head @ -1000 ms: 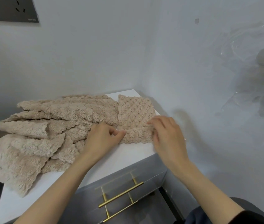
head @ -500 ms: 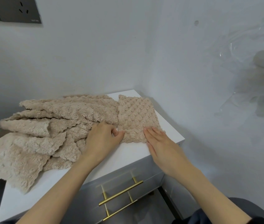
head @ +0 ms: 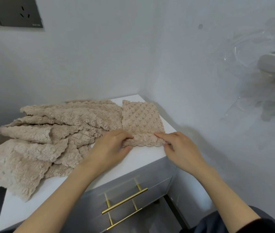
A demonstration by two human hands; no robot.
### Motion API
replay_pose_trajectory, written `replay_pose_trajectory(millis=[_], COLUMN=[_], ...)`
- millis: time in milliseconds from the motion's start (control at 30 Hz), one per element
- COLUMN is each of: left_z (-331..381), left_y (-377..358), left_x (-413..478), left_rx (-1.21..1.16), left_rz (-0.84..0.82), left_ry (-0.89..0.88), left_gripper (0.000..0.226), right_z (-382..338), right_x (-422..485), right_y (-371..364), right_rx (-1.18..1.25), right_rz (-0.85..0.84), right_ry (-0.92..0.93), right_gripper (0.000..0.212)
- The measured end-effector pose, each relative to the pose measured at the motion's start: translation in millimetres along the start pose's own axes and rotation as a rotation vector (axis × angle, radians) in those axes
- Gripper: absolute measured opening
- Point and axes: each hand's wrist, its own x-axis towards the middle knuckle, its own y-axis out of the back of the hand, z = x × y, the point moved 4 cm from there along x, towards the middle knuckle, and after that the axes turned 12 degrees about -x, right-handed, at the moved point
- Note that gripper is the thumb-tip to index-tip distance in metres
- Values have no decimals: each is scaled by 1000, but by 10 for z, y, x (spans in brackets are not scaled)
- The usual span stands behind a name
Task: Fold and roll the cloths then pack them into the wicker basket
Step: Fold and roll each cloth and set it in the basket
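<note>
While one folded cloth (head: 141, 118) lies at the far right of the tabletop (head: 143, 159), left hand (head: 111, 148) and right hand (head: 182, 148) pinch its near edge, fingers (head: 125, 135) curled on it. Judgement: rolling barely begun. A pile of loose cloths (head: 49, 137) remains left; no wicker basket visible; packing outstanding.

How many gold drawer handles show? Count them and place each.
2. The upper handle is on the grey drawer front; the lower handle sits just below it. Others lower down may be hidden.

Soft even indoor light, faint shadows, wide-angle edge warp, slight blur
</note>
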Motion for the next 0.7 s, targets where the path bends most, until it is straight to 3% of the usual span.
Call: replay_pose_trajectory(millis=[133,233,400,567,700], left_z=[-24,-43,-105,-129,-143], left_y=[-6,36,25,-29,-12], left_x=[1,20,5,-15,-6], left_rx=[-70,-200,-240,-247,-201], left_rz=[58,59,59,195,219], left_ry=[79,172,314,438,477], left_gripper=[29,9,40,36,30], right_z=[71,86,168,102,-113], right_x=[26,26,-16,-8,-9], right_y=[64,107,57,55,181], right_rx=[295,448,529,289,1], right_rz=[-19,-31,-90,70,358], right_ry=[-178,-272,-436,-459,-207], right_gripper=[25,17,19,17,33])
